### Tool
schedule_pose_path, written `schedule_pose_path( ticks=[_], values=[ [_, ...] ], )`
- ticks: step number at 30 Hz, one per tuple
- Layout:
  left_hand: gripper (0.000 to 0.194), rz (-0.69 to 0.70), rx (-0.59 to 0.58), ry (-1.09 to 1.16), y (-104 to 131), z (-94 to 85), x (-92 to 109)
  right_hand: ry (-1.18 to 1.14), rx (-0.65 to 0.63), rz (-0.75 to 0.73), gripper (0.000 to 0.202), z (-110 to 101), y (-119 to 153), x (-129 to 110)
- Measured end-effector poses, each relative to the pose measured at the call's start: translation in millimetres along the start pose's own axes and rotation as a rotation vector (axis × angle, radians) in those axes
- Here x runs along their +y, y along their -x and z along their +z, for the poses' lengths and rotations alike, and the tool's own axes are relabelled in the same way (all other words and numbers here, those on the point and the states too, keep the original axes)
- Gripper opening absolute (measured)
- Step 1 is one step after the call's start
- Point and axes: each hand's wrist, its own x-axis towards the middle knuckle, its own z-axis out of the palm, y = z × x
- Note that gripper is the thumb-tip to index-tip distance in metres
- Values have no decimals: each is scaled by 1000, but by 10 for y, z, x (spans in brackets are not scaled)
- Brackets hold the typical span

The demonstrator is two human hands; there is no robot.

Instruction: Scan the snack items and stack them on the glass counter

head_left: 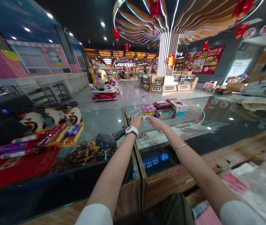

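Observation:
Both my hands reach out over the glass counter [147, 143]. My left hand [136, 122], with a white watch on its wrist, is closed at a small white-and-blue pack [145, 118], mostly hidden by the fingers. From the other side my right hand [156, 123] has its fingers bent in on the same pack; a bracelet circles that forearm. Just beyond the hands sits a group of boxed snacks: a pink box [149, 109], a blue box [165, 113], a dark red pack [163, 104] and a white box [179, 105].
Left of my hands lies a black barcode scanner [107, 140]. Further left are wrapped snack sticks [65, 136] and several patterned cups [72, 112]. Plastic-wrapped goods [259, 184] lie low on the right. A toy ride [105, 90] stands on the floor beyond.

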Motion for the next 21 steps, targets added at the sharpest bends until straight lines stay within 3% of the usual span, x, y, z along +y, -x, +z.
schedule_pose_path(
  ticks=[11,16,21],
  values=[
    [42,28,-26,-20,127,-65,27,5,-33,3,59,51,32,-42],
    [51,-117,107,-96,281,-254,28,1,34,-21,69,45,21,-134],
    [56,-39,129,-161,620,-483,-26,2,14,-50,71,3,50,-318]
  ],
)
